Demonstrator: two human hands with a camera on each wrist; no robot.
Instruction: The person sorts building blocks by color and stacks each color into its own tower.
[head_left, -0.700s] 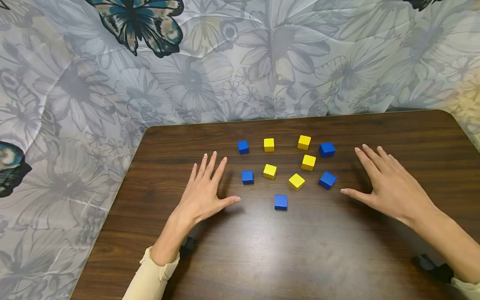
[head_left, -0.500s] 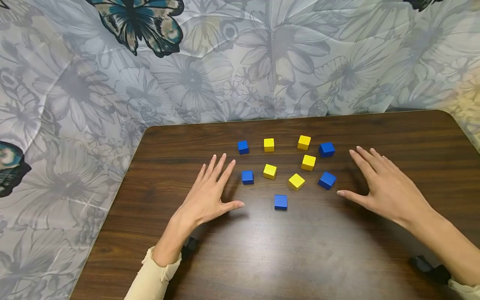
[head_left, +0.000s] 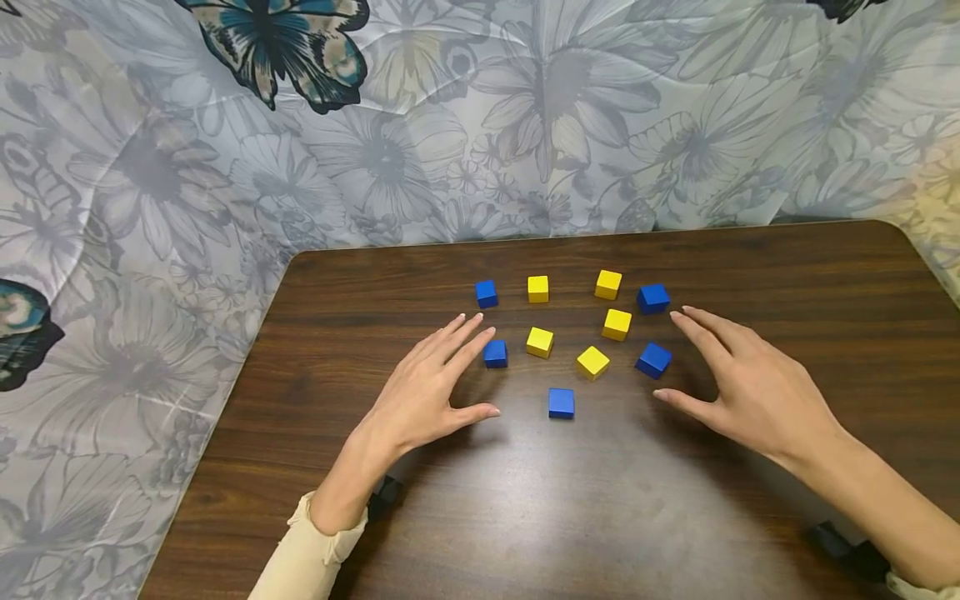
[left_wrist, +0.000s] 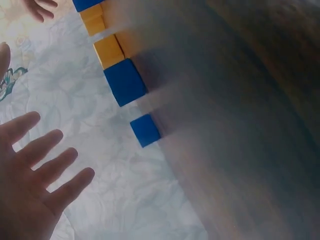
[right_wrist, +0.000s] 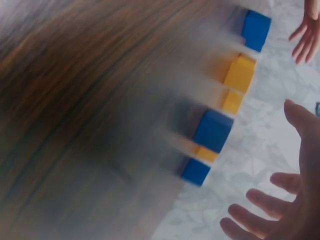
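Brackets yellow blocks (head_left: 592, 362) and blue blocks (head_left: 561, 403), scattered across the brown table (head_left: 525, 517), between left hand (head_left: 425, 390) and right hand (head_left: 756, 387), both empty, fingers loosely extended. Holds both above the table, thumbs wide, presumably for room around the blocks.

showing left hand (head_left: 420, 396) at left and right hand (head_left: 761, 396) at right, with fingers (left_wrist: 71, 189) parted and thumbs (head_left: 474, 415) spread inward.

The cubes (head_left: 561, 403) look smooth, the table (head_left: 585, 517) glossy wood.
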